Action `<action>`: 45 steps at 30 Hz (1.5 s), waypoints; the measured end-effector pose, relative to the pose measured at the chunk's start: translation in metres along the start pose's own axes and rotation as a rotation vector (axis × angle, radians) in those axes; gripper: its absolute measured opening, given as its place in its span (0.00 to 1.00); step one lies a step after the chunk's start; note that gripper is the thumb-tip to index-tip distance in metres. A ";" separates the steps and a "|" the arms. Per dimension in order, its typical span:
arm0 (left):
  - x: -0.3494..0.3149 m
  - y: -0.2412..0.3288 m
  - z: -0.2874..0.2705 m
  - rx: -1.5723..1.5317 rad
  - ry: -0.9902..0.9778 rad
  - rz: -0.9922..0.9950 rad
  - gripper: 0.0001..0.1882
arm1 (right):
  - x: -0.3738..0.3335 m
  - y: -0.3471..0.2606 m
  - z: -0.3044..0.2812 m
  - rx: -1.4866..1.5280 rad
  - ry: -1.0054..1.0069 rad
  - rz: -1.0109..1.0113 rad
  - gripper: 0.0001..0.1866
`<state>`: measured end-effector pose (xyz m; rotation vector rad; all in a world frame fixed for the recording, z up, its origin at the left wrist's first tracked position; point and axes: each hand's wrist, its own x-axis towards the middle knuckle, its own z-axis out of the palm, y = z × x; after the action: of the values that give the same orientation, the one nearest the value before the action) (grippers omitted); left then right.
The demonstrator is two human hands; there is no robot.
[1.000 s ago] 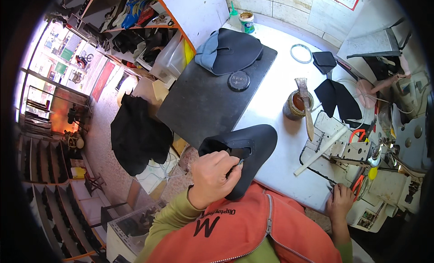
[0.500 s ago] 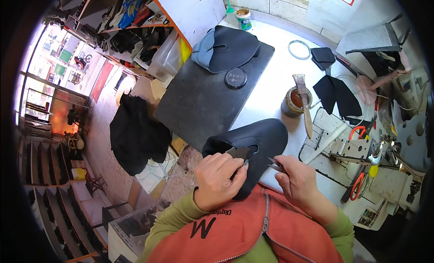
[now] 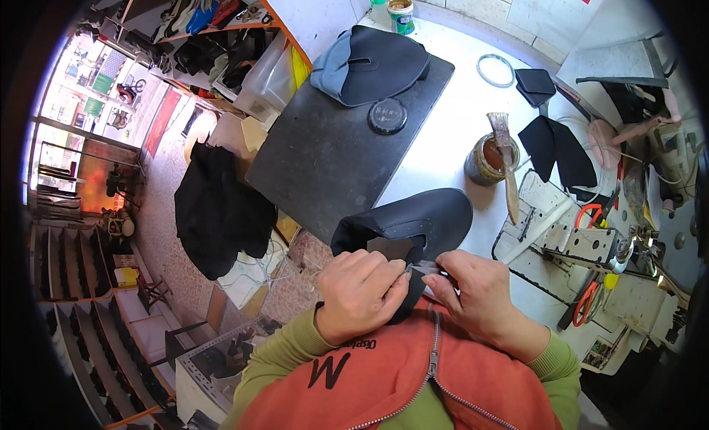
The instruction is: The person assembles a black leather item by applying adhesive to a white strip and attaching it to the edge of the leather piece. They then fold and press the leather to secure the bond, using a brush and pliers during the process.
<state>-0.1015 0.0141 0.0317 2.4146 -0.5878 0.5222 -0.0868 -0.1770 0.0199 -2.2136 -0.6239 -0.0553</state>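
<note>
A black shoe upper (image 3: 437, 210) with a row of small holes along its opening lies at the table's near edge, against my front. Closed around its near edge is my left hand (image 3: 362, 288), thumb and fingers pinched together. My right hand (image 3: 480, 301) grips small metal thread snips (image 3: 425, 267), their pointed blades reaching to the left fingertips at the upper's opening. A thread there is too fine to make out. Beyond the upper, a dark board (image 3: 325, 164) carries another black upper with a blue lining (image 3: 380, 64) and a round black lid (image 3: 388, 116).
Right of the upper stands a jar of brown glue (image 3: 484, 164) with a brush (image 3: 504, 164) across its top. Farther right are black pieces (image 3: 557, 151), a sewing machine (image 3: 576, 241) and red-handled scissors (image 3: 586, 304). Black cloth (image 3: 218, 208) hangs left of the table.
My right hand has moved left, bringing the snips' blades from beside the upper to my left fingertips. The left hand keeps its grip on the upper. The view has shifted slightly.
</note>
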 end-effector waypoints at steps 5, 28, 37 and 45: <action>-0.001 -0.001 0.002 0.009 0.023 0.007 0.09 | 0.002 -0.002 0.002 -0.010 0.022 -0.001 0.12; -0.004 -0.007 -0.004 -0.006 0.115 -0.107 0.06 | -0.005 0.001 0.006 0.320 0.022 0.263 0.11; -0.016 -0.027 -0.022 -0.077 0.280 -0.322 0.06 | -0.044 0.083 0.021 -0.352 0.165 0.121 0.18; -0.021 -0.047 -0.030 -0.210 0.399 -0.430 0.05 | -0.020 0.099 -0.023 -0.391 0.417 0.050 0.34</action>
<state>-0.1013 0.0730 0.0228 2.0719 0.0488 0.6876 -0.0550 -0.2562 -0.0395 -2.4817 -0.3439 -0.6437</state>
